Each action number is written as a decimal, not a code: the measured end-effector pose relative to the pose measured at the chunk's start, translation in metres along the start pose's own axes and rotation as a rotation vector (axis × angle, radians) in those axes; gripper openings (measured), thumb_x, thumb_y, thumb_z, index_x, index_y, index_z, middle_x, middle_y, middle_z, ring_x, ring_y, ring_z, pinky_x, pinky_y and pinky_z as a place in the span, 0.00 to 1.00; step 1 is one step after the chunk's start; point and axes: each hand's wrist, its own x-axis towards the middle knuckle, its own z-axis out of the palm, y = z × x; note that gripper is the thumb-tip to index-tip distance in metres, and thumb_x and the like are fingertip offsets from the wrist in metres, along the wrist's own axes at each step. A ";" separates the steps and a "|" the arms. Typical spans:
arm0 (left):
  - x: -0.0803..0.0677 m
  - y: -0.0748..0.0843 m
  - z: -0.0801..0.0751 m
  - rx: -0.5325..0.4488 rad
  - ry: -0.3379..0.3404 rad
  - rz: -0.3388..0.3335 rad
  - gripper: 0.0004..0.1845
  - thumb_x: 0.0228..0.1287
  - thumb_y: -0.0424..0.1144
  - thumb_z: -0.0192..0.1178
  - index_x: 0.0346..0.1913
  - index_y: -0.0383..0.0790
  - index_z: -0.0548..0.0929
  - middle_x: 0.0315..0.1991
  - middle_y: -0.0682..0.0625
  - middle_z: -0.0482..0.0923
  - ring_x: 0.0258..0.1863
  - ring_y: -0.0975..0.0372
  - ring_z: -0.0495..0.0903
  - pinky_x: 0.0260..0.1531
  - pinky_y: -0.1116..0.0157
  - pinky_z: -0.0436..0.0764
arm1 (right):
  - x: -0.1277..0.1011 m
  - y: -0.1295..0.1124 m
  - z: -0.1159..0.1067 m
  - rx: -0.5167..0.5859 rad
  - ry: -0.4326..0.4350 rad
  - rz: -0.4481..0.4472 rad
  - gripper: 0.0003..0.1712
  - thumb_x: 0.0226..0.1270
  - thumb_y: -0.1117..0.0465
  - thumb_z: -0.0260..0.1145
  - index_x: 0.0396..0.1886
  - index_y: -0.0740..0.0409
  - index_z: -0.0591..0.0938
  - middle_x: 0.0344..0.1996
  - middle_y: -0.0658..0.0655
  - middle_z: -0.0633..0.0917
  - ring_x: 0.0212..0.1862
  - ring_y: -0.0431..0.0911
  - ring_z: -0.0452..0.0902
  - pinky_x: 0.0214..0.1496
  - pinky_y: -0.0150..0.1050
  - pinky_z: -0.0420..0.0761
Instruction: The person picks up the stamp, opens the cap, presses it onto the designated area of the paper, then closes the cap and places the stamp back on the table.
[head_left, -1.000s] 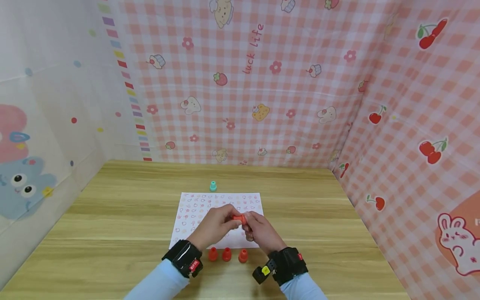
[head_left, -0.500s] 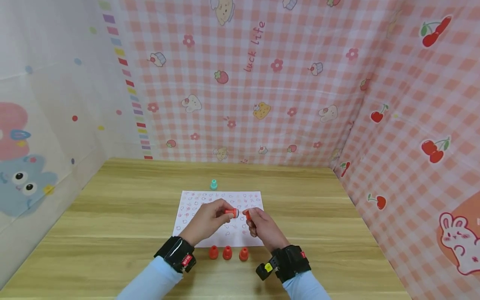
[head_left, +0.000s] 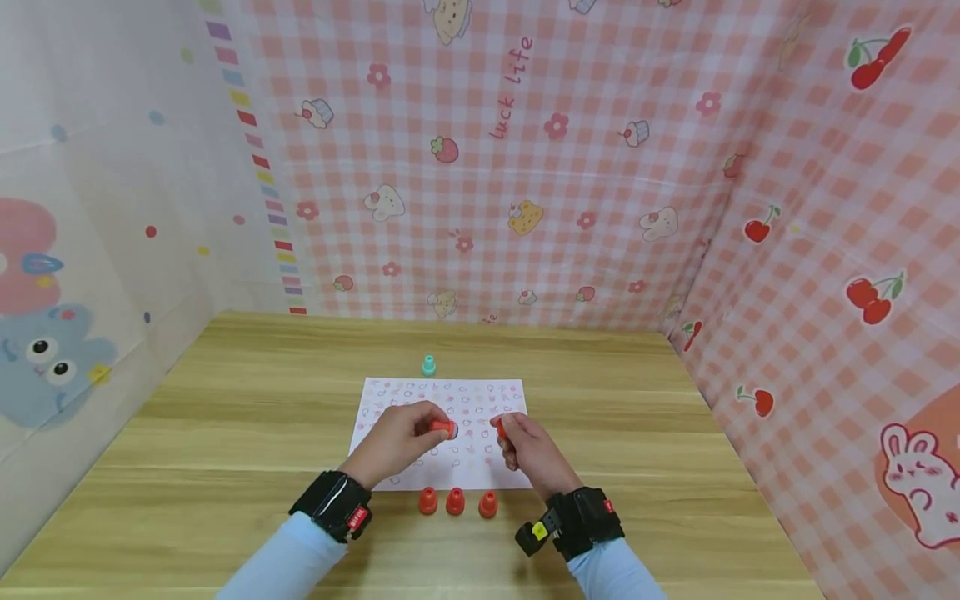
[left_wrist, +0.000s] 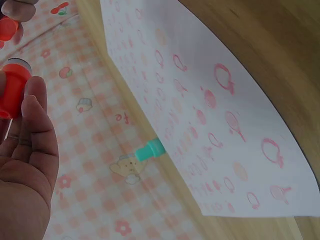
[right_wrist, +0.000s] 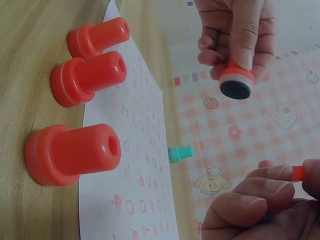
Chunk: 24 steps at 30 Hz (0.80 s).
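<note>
many reddish prints (left_wrist: 209, 98) mark the paper (head_left: 476, 450) on the bench (head_left: 637, 450), so the stamping looks well along. your left hand (head_left: 405, 435) has its fingers pinched round a red stamp (head_left: 442, 427) above the paper, its dark face (right_wrist: 235, 90) bare; your right hand (head_left: 534, 450) has its fingers pinching a small red piece (head_left: 500, 427), probably the cap, apart from it. uncapping seems done, then; pressing or recapping it looks left. three more stamps (head_left: 455, 502) stand near your edge of the paper, seemingly capped, and a teal one (head_left: 428, 366) stands just past the far edge.
</note>
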 end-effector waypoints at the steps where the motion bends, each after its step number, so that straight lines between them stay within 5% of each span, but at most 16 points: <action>1: 0.000 -0.001 -0.001 0.010 -0.005 -0.004 0.04 0.64 0.37 0.67 0.39 0.49 0.84 0.29 0.58 0.79 0.28 0.63 0.74 0.29 0.65 0.76 | 0.000 0.000 0.000 -0.003 0.002 0.000 0.19 0.82 0.53 0.47 0.53 0.65 0.73 0.30 0.53 0.69 0.31 0.45 0.64 0.34 0.35 0.66; 16: -0.010 -0.011 -0.008 0.315 -0.150 -0.020 0.03 0.63 0.36 0.68 0.37 0.43 0.84 0.26 0.57 0.75 0.27 0.63 0.71 0.31 0.63 0.73 | -0.001 0.004 -0.002 -0.024 0.012 0.007 0.21 0.82 0.52 0.46 0.55 0.65 0.73 0.31 0.53 0.69 0.31 0.46 0.65 0.34 0.36 0.66; 24: -0.014 -0.017 -0.009 0.401 -0.216 -0.002 0.05 0.59 0.34 0.69 0.31 0.43 0.83 0.23 0.57 0.73 0.28 0.62 0.71 0.34 0.62 0.73 | -0.001 0.005 -0.001 -0.030 0.010 0.007 0.21 0.82 0.52 0.47 0.56 0.64 0.73 0.31 0.53 0.70 0.32 0.46 0.65 0.34 0.37 0.66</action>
